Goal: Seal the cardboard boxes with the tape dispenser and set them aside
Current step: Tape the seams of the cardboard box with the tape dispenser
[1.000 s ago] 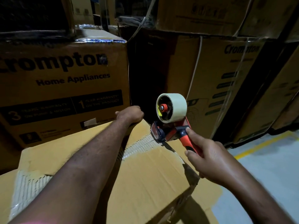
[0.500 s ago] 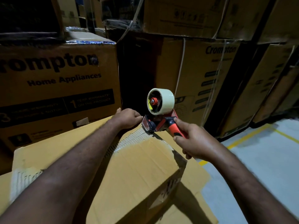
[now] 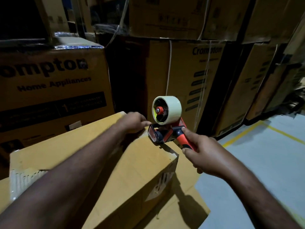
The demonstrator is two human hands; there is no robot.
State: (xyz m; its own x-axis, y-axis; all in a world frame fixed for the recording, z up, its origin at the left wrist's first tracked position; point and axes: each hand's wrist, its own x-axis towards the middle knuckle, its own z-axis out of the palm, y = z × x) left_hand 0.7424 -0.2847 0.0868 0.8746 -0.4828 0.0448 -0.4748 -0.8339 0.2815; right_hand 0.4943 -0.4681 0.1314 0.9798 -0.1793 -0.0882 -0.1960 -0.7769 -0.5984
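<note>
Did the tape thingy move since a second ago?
Yes. The tape dispenser slid along the cardboard box top toward its far edge, closer to the left hand.

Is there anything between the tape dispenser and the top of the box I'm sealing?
Nothing visible. The red-and-black tape dispenser, gripped by the right hand, seems to sit on top of the brown cardboard box near its far edge. The left hand rests on that edge, right beside the dispenser's front.
</note>
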